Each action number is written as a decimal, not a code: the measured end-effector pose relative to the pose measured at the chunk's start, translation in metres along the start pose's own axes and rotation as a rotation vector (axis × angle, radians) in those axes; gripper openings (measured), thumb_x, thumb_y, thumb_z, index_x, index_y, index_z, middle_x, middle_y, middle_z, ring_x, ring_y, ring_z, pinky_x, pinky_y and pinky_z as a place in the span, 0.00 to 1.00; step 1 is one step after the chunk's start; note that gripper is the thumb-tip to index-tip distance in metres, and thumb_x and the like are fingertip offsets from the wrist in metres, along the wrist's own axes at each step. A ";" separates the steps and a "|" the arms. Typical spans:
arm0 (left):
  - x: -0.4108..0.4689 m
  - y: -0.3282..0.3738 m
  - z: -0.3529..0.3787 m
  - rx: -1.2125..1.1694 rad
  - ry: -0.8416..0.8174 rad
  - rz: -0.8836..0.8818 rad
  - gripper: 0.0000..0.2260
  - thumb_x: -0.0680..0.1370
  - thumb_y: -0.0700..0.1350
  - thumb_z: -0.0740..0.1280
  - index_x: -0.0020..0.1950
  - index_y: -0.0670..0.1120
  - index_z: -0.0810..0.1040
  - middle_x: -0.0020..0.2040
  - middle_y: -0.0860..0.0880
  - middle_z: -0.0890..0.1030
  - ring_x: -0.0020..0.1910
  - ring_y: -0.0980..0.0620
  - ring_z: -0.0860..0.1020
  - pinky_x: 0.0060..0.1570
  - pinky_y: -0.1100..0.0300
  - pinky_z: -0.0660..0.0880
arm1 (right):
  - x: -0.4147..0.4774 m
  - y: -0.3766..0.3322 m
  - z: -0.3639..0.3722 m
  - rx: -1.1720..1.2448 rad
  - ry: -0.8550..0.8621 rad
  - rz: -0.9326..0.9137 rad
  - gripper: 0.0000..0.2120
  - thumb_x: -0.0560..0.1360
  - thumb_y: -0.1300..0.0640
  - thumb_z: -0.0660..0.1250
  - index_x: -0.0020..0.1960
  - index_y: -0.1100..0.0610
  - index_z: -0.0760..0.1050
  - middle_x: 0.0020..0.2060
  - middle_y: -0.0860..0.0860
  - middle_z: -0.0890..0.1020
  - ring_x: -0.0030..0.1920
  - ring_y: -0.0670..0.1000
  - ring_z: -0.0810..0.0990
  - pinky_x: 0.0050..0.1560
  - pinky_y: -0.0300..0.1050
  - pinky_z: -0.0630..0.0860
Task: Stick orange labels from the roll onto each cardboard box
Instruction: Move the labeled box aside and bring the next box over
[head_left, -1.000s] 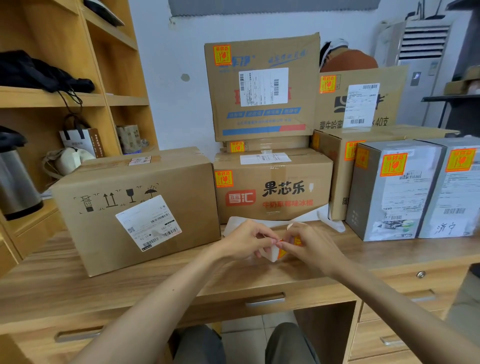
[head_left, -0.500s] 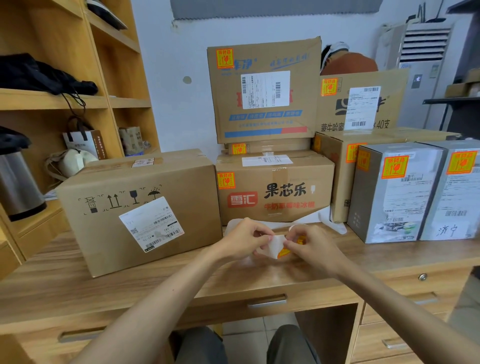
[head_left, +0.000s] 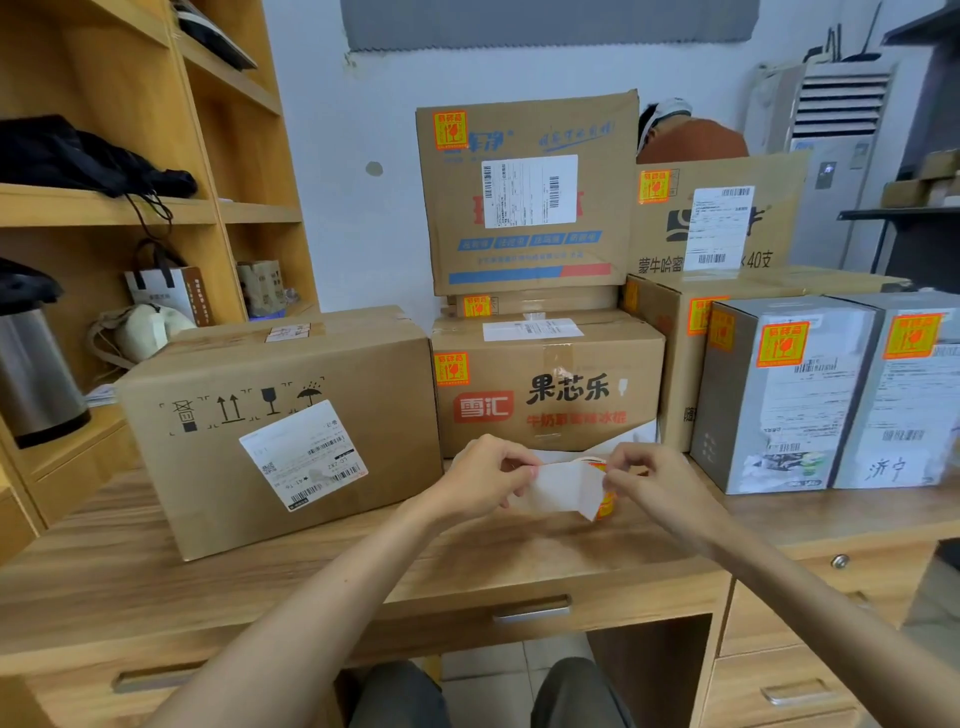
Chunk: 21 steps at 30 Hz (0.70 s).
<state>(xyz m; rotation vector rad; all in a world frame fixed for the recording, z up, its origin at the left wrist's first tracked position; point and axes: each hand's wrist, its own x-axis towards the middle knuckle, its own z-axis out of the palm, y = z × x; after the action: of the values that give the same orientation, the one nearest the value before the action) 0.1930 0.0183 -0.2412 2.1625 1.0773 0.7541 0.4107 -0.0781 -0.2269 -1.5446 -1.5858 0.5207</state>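
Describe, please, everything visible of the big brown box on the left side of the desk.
The big brown box is closed plain cardboard, resting flat on the wooden desk, turned slightly. Its front carries black handling symbols and a white shipping label with barcodes, stuck on tilted. A small sticker sits on its taped top. No orange label shows on its visible faces. Its right end stands close beside the red-printed carton; contact is unclear.

A wooden shelf unit (head_left: 78, 207) stands left of the tabletop (head_left: 104, 566). It holds a black cloth bundle (head_left: 78, 156), a white paper bag (head_left: 161, 292) and a steel flask (head_left: 36, 364). A white air conditioner (head_left: 836, 197) stands far right. A metal drawer handle (head_left: 531, 609) sits under the tabletop's edge.
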 end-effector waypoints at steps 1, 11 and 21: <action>0.001 0.000 -0.001 -0.002 0.003 0.001 0.08 0.81 0.43 0.67 0.55 0.49 0.86 0.47 0.49 0.85 0.45 0.46 0.82 0.40 0.54 0.83 | -0.001 -0.001 -0.003 0.025 0.002 -0.003 0.12 0.73 0.63 0.67 0.32 0.56 0.77 0.30 0.46 0.78 0.38 0.47 0.76 0.43 0.46 0.70; -0.001 -0.001 -0.004 0.028 0.052 0.008 0.10 0.82 0.45 0.67 0.59 0.48 0.85 0.52 0.52 0.84 0.39 0.51 0.82 0.38 0.54 0.83 | -0.001 -0.012 -0.013 0.212 0.132 -0.002 0.09 0.62 0.56 0.63 0.31 0.62 0.75 0.25 0.47 0.73 0.30 0.43 0.69 0.38 0.43 0.64; -0.028 0.027 -0.037 0.084 0.266 0.197 0.10 0.80 0.51 0.70 0.60 0.55 0.83 0.53 0.59 0.78 0.40 0.53 0.76 0.43 0.56 0.77 | 0.023 -0.051 0.021 0.244 0.118 -0.048 0.06 0.73 0.65 0.67 0.38 0.65 0.79 0.35 0.57 0.82 0.43 0.49 0.82 0.47 0.45 0.76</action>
<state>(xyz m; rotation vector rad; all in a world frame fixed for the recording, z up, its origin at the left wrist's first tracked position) 0.1656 -0.0082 -0.2035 2.3104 1.0511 1.1311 0.3654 -0.0589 -0.1925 -1.3261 -1.4107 0.5638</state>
